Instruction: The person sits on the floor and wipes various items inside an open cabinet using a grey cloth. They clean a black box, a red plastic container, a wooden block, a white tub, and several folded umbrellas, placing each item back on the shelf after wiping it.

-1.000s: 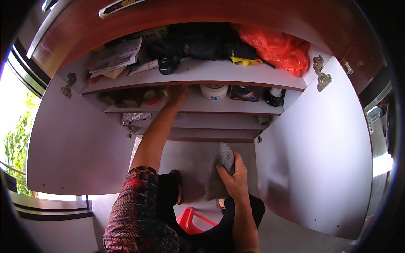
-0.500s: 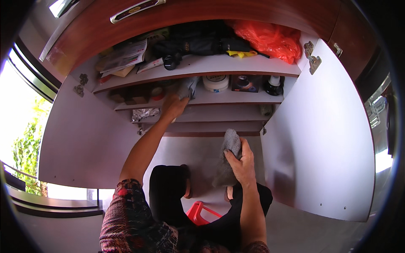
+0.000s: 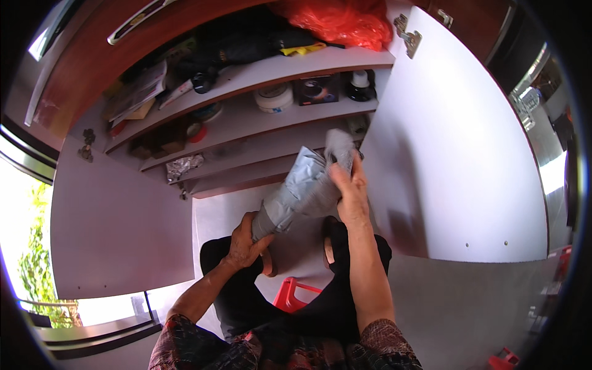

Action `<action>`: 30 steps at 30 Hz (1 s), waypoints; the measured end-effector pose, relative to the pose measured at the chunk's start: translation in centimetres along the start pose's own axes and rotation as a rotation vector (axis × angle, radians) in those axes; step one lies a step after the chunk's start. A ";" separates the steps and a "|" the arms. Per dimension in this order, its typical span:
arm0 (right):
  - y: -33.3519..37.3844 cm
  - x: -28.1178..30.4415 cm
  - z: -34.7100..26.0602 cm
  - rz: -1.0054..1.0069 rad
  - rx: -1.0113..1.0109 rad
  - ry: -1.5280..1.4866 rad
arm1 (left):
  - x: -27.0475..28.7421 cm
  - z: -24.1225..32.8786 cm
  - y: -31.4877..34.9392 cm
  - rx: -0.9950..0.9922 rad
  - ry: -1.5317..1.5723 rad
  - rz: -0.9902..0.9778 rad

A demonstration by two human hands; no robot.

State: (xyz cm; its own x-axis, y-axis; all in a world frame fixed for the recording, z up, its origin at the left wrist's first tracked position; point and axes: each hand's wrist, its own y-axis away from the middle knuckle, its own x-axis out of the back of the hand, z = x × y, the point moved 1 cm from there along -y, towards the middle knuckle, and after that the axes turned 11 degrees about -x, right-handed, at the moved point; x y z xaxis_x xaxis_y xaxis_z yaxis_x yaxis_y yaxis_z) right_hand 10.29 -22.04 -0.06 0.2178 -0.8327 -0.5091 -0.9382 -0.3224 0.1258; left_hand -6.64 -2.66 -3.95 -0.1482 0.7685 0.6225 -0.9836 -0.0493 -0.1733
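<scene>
- A grey cloth bundle (image 3: pixel 305 188), rolled long and crumpled, is held slantwise in the air in front of the open cupboard, its low end toward the person's left and its high end up by the lower shelves.
- The left hand (image 3: pixel 246 242) grips the bundle's lower end, fingers curled round it and closed on the fabric.
- The right hand (image 3: pixel 349 192) clasps the upper part, fingers wrapped over the top fold; the thumb is hidden behind the cloth, so how firm the hold is I cannot quite tell.
- Below the hands are the person's dark-clad legs and a red stool (image 3: pixel 296 295).
- The cupboard (image 3: pixel 246 213) has pale grey shelves and two pale doors (image 3: pixel 456 160) swung wide open.
- On the shelves: a white round tub (image 3: pixel 274 97), a dark box (image 3: pixel 316 89), a dark bottle with a white cap (image 3: pixel 359 85), some crumpled foil (image 3: pixel 184 165), papers (image 3: pixel 139 95), dark bags, and a red plastic bag (image 3: pixel 336 21) on top.
- A bright window with greenery (image 3: pixel 34 277) lies to the left.
- A second ago the left hand was reaching up to a shelf while the right alone held the cloth low down; now both hands are on the bundle and it sits higher.
</scene>
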 end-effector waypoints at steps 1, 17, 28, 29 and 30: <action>-0.1 0.7 -0.2 -0.040 0.028 0.262 | -0.5 0.1 -0.2 -0.026 0.002 -0.016; 1.7 1.4 -1.6 0.181 0.483 0.559 | -3.4 2.4 -3.6 -0.014 0.175 0.341; 9.7 -2.7 1.2 -0.615 1.006 1.199 | -2.1 4.1 -5.7 0.848 1.734 -0.138; 9.5 -2.6 0.7 -0.708 0.917 1.136 | -2.3 3.4 -5.2 0.836 1.743 -0.128; 9.0 -2.0 0.2 -0.631 0.842 0.998 | -2.5 2.9 -4.6 0.825 1.750 -0.118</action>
State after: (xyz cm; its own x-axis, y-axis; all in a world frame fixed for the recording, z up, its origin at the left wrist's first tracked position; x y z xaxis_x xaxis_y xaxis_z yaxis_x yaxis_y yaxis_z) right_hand 1.39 -23.20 1.91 0.4100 -0.7289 0.5483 -0.4176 -0.6844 -0.5976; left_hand -2.04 -6.15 -2.51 -0.3513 0.4501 -0.8210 -0.8552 0.2025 0.4770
